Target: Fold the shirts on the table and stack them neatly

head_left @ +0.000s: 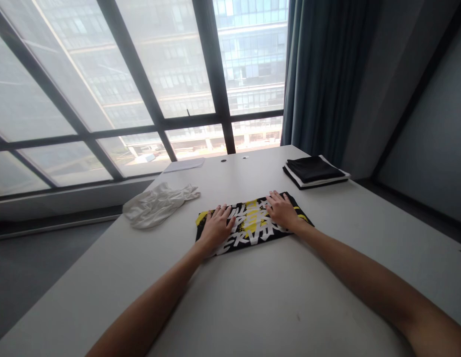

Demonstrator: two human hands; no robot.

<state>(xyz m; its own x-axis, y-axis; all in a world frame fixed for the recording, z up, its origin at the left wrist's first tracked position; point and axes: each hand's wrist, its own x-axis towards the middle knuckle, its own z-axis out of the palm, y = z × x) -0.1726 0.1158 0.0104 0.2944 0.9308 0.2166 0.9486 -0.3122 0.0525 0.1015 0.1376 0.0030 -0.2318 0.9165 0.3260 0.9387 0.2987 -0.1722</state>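
A folded black garment with white and yellow print point(252, 223) lies on the white table point(252, 297) in front of me. My left hand point(216, 227) rests flat on its left part, fingers spread and open. On the garment's right part my right hand point(281, 210) also lies flat with its fingers stretched out. Neither hand grips anything.
A crumpled white cloth point(156, 204) lies at the table's left edge. A stack of folded black and white clothes point(315, 172) sits at the back right. A white sheet of paper point(184, 164) lies near the window. A dark curtain point(323, 74) hangs behind the stack.
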